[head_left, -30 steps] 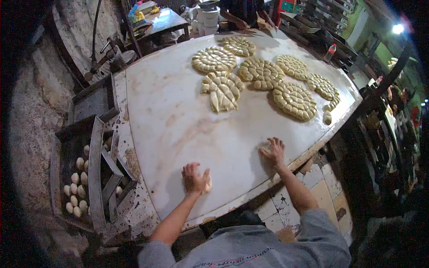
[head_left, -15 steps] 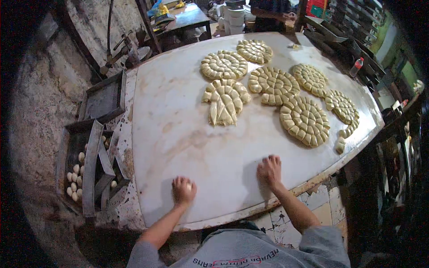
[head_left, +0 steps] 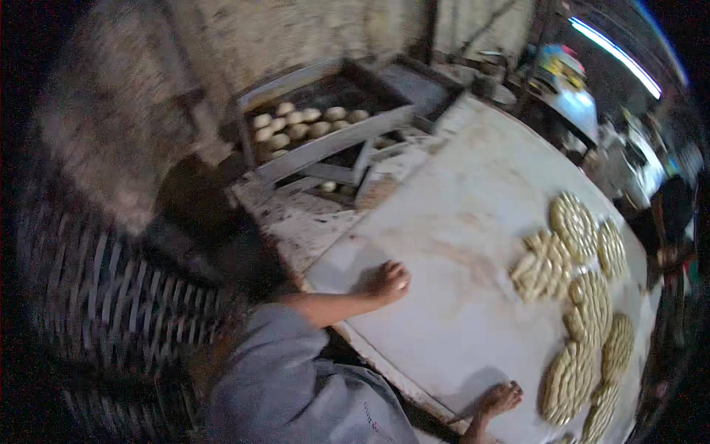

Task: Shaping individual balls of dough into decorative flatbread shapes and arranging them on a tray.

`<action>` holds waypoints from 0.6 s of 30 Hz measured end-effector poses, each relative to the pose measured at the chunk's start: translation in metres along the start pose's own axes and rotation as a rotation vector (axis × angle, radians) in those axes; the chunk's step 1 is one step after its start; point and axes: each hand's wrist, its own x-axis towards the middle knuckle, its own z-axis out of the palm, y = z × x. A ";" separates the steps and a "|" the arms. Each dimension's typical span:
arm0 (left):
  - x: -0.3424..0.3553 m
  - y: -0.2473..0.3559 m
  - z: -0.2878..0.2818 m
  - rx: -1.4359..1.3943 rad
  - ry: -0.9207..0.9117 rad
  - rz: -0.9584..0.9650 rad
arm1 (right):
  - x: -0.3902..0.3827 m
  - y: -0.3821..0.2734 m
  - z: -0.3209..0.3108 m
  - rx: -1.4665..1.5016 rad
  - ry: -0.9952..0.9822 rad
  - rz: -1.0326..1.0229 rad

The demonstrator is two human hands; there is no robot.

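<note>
My left hand (head_left: 390, 281) is closed, its fingers curled just above or against the pale tabletop (head_left: 444, 311) near the left corner. A small whitish spot shows at its fingers; blur hides what it is. My right hand (head_left: 501, 398) is also curled, low over the table by its near edge, and I cannot see what is under the palm. To the right lie several coils of cut dough pieces, among them a ragged one (head_left: 543, 268), a round one (head_left: 573, 226) and a larger one (head_left: 568, 381).
Beyond the table's left side stands a metal tray (head_left: 336, 148) with several pale dough balls (head_left: 296, 132), resting over other trays. A second dark tray (head_left: 421, 89) sits behind it. A person (head_left: 669, 222) stands at the far right. A slatted surface (head_left: 133, 296) fills the left.
My view has swung left, so the trays now appear near the top middle and the dough coils at the right. Both hands stay curled at the table.
</note>
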 end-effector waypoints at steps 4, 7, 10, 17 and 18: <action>-0.015 0.002 0.067 0.116 0.125 -0.388 | 0.041 -0.065 -0.018 0.130 -0.132 0.129; -0.020 0.037 0.042 -0.003 -0.667 -0.491 | 0.030 -0.079 -0.005 -0.100 -0.208 -0.096; 0.016 0.049 -0.037 -0.086 -1.440 0.005 | 0.002 -0.052 0.022 -0.090 -0.226 -0.133; 0.157 -0.142 -0.385 -0.657 -0.796 0.223 | -0.061 -0.062 0.026 0.538 -0.005 -0.523; 0.175 -0.176 -0.424 -0.446 -0.485 0.223 | -0.052 -0.075 0.005 0.497 0.007 -0.491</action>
